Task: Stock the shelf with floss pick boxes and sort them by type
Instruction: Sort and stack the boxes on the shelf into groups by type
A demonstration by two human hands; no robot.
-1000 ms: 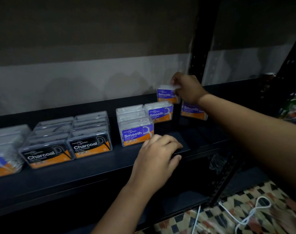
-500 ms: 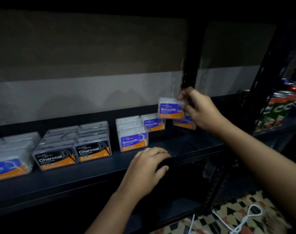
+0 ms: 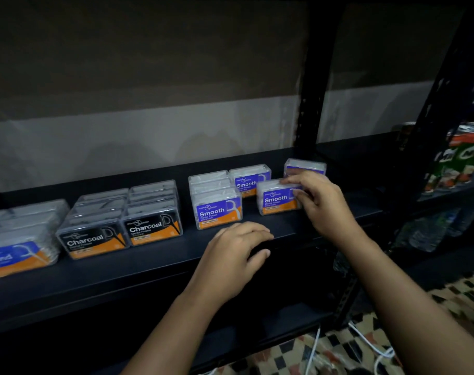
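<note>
Your right hand fingers pinch the Smooth box by its top edge; light, stiff, slick plastic. Left hand rests on the shelf, fingers loosely curled, empty.

Right hand, arm extended forward, pinched a Smooth box between fingers above and thumb at its side. Left hand rested palm-down, fingers loosely curled, holding nothing.

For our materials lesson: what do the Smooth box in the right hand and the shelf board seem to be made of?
Smooth box: probably clear glossy plastic, since white contents show through above a printed purple and orange label. Shelf board: likely painted metal, matte black, with a thin folded front edge; wood cannot be ruled out.
</note>
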